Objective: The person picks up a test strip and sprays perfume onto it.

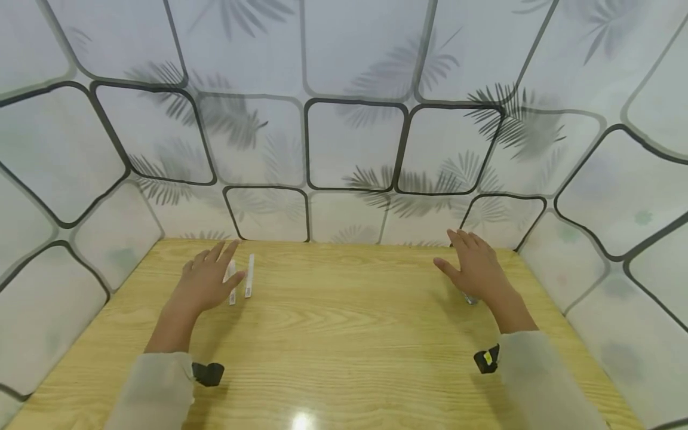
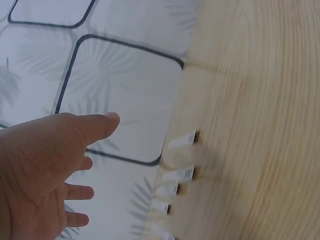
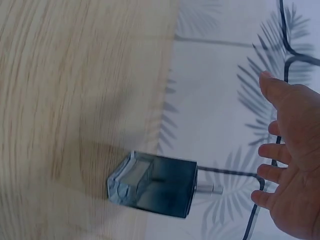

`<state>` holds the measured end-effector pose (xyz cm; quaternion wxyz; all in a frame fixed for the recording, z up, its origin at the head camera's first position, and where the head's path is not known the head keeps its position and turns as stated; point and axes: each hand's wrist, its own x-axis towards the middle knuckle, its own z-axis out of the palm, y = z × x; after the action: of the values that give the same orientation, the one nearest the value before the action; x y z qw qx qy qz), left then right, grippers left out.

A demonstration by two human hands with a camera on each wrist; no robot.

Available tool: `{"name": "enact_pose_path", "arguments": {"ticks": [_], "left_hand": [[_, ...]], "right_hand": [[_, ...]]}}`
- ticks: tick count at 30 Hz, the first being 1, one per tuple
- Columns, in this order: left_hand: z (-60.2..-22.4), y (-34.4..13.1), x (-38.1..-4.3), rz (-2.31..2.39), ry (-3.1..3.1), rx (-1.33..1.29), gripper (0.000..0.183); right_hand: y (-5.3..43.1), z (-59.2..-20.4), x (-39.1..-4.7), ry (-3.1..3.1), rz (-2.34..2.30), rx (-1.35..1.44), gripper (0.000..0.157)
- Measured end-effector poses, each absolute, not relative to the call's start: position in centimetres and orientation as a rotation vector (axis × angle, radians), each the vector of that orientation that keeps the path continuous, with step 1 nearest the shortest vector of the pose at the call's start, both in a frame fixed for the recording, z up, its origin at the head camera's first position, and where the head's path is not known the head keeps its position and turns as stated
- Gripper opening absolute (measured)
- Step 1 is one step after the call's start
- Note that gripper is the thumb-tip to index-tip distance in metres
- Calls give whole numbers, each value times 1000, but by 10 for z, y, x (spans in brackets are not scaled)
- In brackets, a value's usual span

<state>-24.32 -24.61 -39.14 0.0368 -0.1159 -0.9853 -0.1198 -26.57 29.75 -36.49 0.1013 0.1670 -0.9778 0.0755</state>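
My left hand (image 1: 206,282) hovers over the left side of the table with its fingers spread, holding nothing. Below and beside it lie narrow white strips (image 1: 249,276) with small print at the near end. In the left wrist view several such strips (image 2: 179,174) form a row, apart from the hand (image 2: 45,170). On the right, my right hand (image 1: 475,269) is raised with its fingers extended and grips nothing. A blue glass perfume bottle (image 3: 167,185) with a bare silver spray nozzle stands beneath it; the head view shows only its base edge (image 1: 470,299).
The wood-grain table (image 1: 344,328) meets a pale patterned backdrop (image 1: 355,143) with dark outlines and leaf prints at the back and both sides. Dark wrist cameras (image 1: 208,374) sit at both cuffs.
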Motion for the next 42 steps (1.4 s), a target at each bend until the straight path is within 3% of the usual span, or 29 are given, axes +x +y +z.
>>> {"name": "enact_pose_path", "arguments": {"ticks": [11, 25, 35, 42], "left_hand": [[-397, -286, -236, -423, -3065, -307, 78], [-409, -307, -226, -767, -3132, -320, 89], [-424, -319, -228, -919, -3110, -324, 94], [-429, -323, -231, -1051, -3077, -263, 95]], "right_hand": [[342, -366, -263, -2872, 412, 520, 84], [384, -380, -254, -3076, 760, 487, 107], [393, -405, -262, -2992, 1302, 598, 104], [398, -420, -262, -2857, 1637, 524, 103]]}}
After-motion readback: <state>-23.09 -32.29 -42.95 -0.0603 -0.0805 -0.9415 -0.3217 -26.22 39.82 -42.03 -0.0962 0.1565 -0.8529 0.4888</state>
